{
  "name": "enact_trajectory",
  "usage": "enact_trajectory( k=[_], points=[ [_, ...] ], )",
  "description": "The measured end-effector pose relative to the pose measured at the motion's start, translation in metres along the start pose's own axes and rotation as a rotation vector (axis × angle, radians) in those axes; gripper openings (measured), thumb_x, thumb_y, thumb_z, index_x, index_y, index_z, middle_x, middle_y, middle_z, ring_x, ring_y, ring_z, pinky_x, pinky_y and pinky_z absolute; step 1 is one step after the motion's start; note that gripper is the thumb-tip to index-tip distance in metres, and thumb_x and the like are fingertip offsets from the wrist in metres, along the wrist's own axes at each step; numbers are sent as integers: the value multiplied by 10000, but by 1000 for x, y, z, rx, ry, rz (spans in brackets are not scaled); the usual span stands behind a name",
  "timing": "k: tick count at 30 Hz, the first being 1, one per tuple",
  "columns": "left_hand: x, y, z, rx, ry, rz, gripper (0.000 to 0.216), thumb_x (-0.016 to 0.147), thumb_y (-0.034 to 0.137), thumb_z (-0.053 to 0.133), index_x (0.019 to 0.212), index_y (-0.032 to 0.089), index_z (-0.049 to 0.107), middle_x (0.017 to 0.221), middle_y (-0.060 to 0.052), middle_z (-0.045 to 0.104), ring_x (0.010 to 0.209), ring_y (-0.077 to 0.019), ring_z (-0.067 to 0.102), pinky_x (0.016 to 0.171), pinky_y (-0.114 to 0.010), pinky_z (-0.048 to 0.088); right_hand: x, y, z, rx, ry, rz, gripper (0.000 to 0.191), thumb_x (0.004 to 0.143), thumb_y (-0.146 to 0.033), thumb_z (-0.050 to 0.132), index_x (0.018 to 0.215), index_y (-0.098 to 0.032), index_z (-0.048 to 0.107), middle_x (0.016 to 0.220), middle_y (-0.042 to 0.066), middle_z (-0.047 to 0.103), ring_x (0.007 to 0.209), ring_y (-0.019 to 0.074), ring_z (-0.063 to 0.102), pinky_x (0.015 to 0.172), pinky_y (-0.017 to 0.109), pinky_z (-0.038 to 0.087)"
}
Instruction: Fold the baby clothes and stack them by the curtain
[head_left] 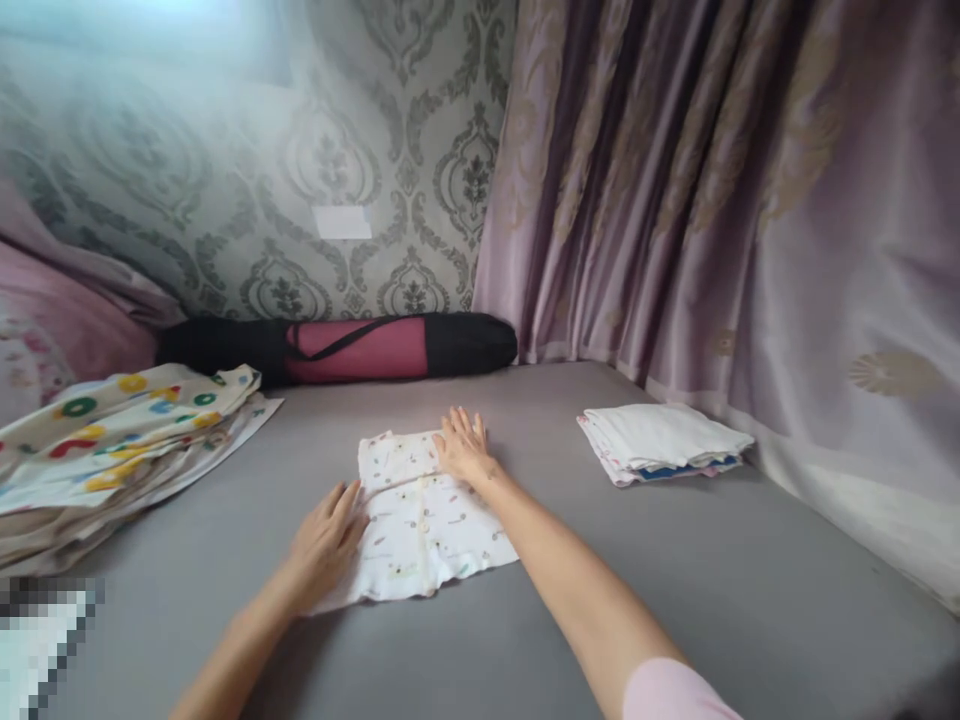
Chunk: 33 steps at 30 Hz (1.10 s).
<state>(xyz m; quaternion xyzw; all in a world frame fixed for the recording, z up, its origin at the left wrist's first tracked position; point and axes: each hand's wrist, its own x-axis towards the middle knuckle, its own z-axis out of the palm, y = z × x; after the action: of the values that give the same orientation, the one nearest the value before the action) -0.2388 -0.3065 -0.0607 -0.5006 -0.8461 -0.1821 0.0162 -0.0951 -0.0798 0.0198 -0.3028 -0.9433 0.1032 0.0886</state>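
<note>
Hands (328,533) (465,450) on patterned cloth (446,530)

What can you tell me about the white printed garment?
The white garment looks like thin cotton with small scattered prints. A cream strip with what seem to be buttons runs along its middle; its far part appears folded over. It lies flat on the grey sheet, slightly wrinkled, its near edge wavy. The right hand rests on its far right corner; the left hand is at its left edge.

Left hand (330,535) and right hand (465,455) on a printed white shirt (394,545)
Folded cloth stack (667,435) near the gray bed's (637,580) right edge.
</note>
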Motion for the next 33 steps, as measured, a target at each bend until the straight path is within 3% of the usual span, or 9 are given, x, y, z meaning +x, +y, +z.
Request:
enact_trajectory(
  k=[2,7,14,17,20,24,28,33],
  points=[
    [-6,-1,4,-7,41,-34,584,905,456,306,1330,105,500,1410,-224,497,1315,-338,471,1075,-465,398,-2,10,8,-8,46,-14,606,997,-415,225,1498,-91,330,1591,129,225,1484,237,114,1188,462,10],
    [-18,10,-6,-49,144,-92,440,872,456,384,1097,144,597,1316,-217,555,1234,-318,532,1048,-442,423,-3,22,28,-25,-53,23,596,998,-401,204,1513,-119,302,1587,105,252,1473,225,167,1186,470,39],
    [-36,21,-32,-78,150,-162,297,888,446,416,839,194,565,1255,-182,568,1194,-276,539,1010,-408,437,11,19,15,-49,-237,67,606,1000,-400,216,1533,-113,237,1607,114,176,1482,240,127,1182,483,45],
    [-38,24,-34,-72,150,-174,301,900,437,424,790,195,565,1245,-175,569,1204,-270,531,998,-387,440,12,3,10,-79,-195,50,588,981,-323,280,1513,-72,282,1596,152,197,1478,260,143,1179,493,43],
    [-38,26,-34,-43,155,-202,306,899,426,449,747,192,573,1251,-175,567,1211,-274,528,1002,-385,434,11,-27,16,-66,-89,-112,560,966,-253,278,1500,-91,323,1590,132,236,1479,232,142,1185,467,14],
    [-38,28,-36,-8,131,-237,354,909,456,458,711,192,587,1246,-164,579,1256,-274,502,1023,-380,418,13,-69,31,3,-98,-301,570,982,-319,259,1507,-103,310,1589,107,251,1479,218,139,1189,458,5],
    [-41,29,-39,-1,87,-246,386,913,471,462,693,186,600,1260,-171,574,1288,-294,471,1026,-409,412,20,-90,46,35,-91,-276,581,995,-380,217,1509,-125,311,1593,84,244,1481,213,127,1190,450,20],
    [-42,30,-45,12,53,-251,322,885,428,525,704,181,627,1281,-153,552,1256,-294,469,1010,-416,409,24,-91,56,34,-151,-233,580,996,-372,198,1521,-142,289,1596,71,242,1481,216,127,1188,448,50]
  ],
)
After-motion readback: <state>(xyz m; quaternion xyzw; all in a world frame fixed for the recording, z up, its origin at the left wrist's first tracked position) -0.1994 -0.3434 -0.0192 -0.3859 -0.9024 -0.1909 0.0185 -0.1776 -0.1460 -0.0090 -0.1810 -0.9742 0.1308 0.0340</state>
